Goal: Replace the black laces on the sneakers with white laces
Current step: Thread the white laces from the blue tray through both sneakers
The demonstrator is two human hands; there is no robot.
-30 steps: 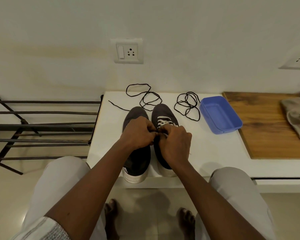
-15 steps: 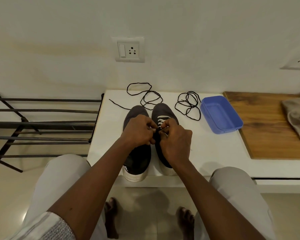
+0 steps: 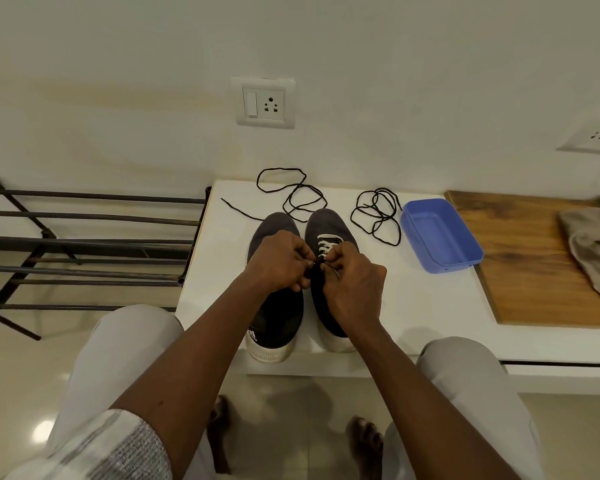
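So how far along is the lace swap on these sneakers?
Done: both black laces lie loose on the table. In hand: left hand and right hand pinch the white lace, threaded partway up the right sneaker. Left: finishing it, then the left sneaker, where no lace shows.

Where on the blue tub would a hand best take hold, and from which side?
Probably the near short wall of the blue tub, from above on the person's side, pinched at the rim. It sits open side up and looks empty; loose black lace crowds its left wall, the wooden board its right.
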